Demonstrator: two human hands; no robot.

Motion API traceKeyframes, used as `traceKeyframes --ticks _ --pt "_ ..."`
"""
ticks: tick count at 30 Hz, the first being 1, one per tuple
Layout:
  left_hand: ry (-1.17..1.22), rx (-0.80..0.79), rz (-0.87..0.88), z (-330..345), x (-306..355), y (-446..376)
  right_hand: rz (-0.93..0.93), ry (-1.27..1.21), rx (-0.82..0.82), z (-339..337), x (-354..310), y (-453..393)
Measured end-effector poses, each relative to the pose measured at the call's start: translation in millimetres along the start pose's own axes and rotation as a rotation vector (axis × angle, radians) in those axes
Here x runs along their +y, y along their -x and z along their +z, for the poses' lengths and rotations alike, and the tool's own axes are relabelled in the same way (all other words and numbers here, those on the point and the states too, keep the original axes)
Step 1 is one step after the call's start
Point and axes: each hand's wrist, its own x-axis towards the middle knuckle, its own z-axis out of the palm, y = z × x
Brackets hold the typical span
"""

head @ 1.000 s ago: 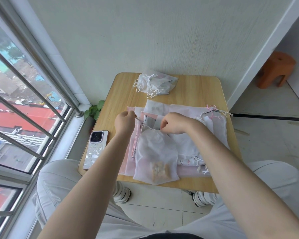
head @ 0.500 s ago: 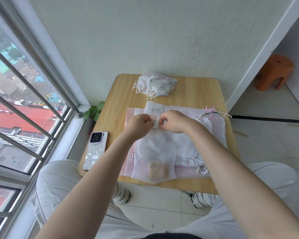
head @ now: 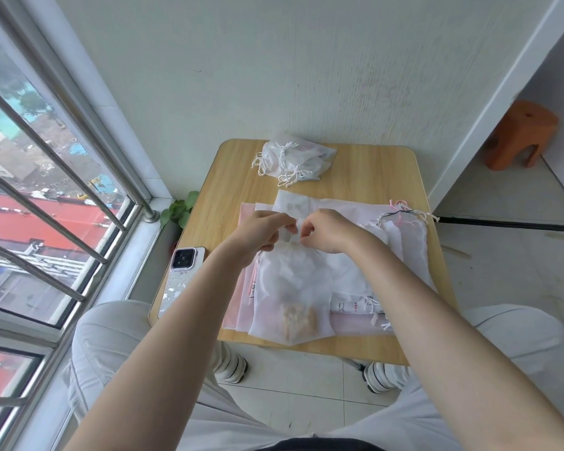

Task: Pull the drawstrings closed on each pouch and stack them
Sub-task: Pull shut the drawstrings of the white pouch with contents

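A sheer white drawstring pouch (head: 290, 301) with pale brown contents near its bottom lies on the small wooden table (head: 355, 177). Its gathered neck is between my hands. My left hand (head: 263, 230) grips the neck from the left and my right hand (head: 323, 230) pinches it from the right, fingertips almost touching. Under the pouch lies a spread of flat white and pink pouches (head: 345, 216). Another white pouch (head: 407, 242) with pink and dark strings lies at the right. A heap of closed pouches (head: 293, 157) with white cords sits at the table's far edge.
A phone (head: 181, 278) in a pale case lies at the table's left edge. Window bars (head: 62, 177) run close on the left, with a small green plant (head: 179, 209) by the sill. An orange stool (head: 521, 135) stands on the floor at the far right. My knees flank the table.
My hands have come together from apart and now meet at the pouch's neck, which has bunched up narrower. The pouch shifted slightly toward the far side.
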Motion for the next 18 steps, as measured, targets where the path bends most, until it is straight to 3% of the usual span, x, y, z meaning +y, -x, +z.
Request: traceKeyframes --ticks 5,10,12,18 --pt "0.016 -0.042 0.015 1 -5 -2 -0.014 -0.037 0.011 4 1 -3" --pt "-0.096 0.243 0.006 6 -16 -9 0.015 -0.258 0.009 2 5 -4" --pt "-0.154 0.278 -0.001 7 -19 -11 0.03 -0.407 0.004 -2 7 -2" --pt "-0.3 0.1 0.012 9 -19 -11 0.045 -0.616 0.105 -4 4 -7"
